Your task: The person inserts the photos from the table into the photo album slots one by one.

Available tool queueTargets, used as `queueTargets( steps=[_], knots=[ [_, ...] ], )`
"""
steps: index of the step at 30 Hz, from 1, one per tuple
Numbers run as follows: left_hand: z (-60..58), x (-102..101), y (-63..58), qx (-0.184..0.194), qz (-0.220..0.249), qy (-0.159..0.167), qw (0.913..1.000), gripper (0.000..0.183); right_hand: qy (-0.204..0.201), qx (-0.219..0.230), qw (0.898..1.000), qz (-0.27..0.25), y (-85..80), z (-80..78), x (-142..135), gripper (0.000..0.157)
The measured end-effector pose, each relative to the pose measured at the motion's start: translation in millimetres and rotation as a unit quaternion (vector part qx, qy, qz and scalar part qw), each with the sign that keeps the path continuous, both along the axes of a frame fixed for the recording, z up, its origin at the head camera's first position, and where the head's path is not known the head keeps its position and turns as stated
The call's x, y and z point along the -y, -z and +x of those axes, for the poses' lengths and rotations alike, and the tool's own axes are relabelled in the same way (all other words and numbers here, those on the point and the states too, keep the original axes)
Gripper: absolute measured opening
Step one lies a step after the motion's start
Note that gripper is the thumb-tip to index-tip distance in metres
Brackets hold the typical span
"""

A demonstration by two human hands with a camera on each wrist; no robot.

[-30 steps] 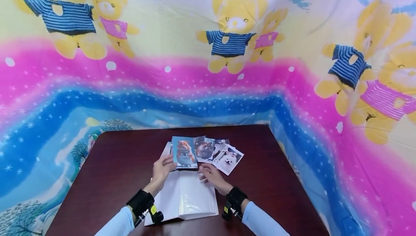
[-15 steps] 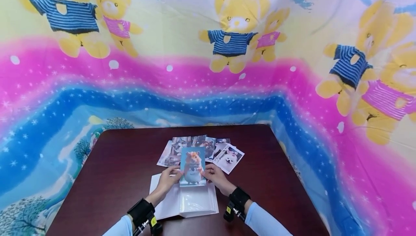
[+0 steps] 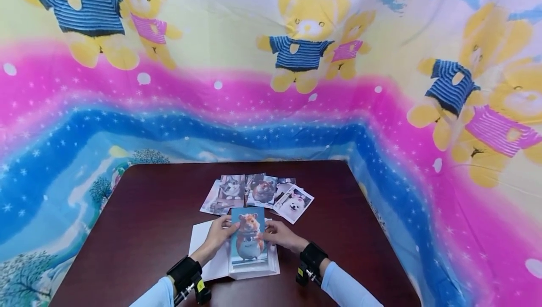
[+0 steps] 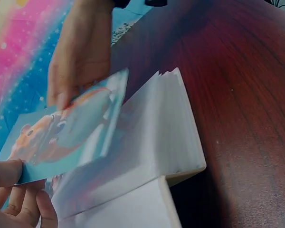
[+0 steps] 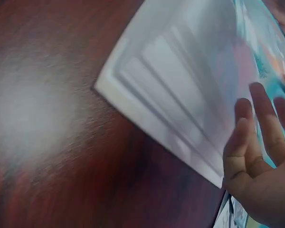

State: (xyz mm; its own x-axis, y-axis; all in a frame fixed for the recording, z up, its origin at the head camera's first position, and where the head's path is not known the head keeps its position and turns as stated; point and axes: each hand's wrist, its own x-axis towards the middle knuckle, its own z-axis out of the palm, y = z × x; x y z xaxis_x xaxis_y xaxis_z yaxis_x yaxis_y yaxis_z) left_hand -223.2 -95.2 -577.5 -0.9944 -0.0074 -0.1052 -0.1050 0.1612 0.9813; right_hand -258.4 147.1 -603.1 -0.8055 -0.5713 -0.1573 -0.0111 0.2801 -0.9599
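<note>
A blue hamster photo point(image 3: 249, 239) stands tilted over the white photo album point(image 3: 211, 269), which lies unfolded on the table. My left hand point(image 3: 219, 235) pinches its left edge, thumb on the face and fingers behind, as the left wrist view shows at the photo point(image 4: 80, 128). At the opposite edge, my right hand point(image 3: 284, 235) holds the photo between thumb and fingertips; its other fingers point(image 5: 268, 118) are fairly straight. Behind the photo, part of the album's clear sleeves point(image 5: 180, 71) is hidden. The photo's lower edge is near the sleeve page; whether it is inside is unclear.
Several loose photos lie fanned out beyond the album, among them a white dog photo point(image 3: 293, 204), another hamster photo point(image 3: 262, 192) and a cat photo point(image 3: 230, 188). Dark red-brown wood forms the table point(image 3: 148, 222). A printed bear curtain point(image 3: 237, 109) hangs behind it.
Both hands have brought the hamster photo from the loose photos towards me, down over the album's right page. The right hand, free one second ago, now holds the photo's edge.
</note>
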Motion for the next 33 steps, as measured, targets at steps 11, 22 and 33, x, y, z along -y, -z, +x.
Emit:
queueTargets(
  steps=[11, 22, 33],
  knots=[
    [-1.7, 1.0, 8.2, -0.06, -0.085, 0.007, 0.9945, 0.032, 0.044, -0.036, 0.998, -0.019, -24.9, -29.8, 0.2, 0.015],
    [4.4, -2.9, 33.7, -0.398, -0.387, 0.061, 0.8295, 0.021, 0.149, -0.042, 0.982, -0.109, -24.8, -79.1, 7.3, 0.021],
    [-7.4, -3.7, 49.1, -0.387, -0.485, 0.182, 0.7625, 0.038, 0.179, -0.011, 0.981, -0.071, -25.0, -83.0, 32.5, 0.012]
  ],
)
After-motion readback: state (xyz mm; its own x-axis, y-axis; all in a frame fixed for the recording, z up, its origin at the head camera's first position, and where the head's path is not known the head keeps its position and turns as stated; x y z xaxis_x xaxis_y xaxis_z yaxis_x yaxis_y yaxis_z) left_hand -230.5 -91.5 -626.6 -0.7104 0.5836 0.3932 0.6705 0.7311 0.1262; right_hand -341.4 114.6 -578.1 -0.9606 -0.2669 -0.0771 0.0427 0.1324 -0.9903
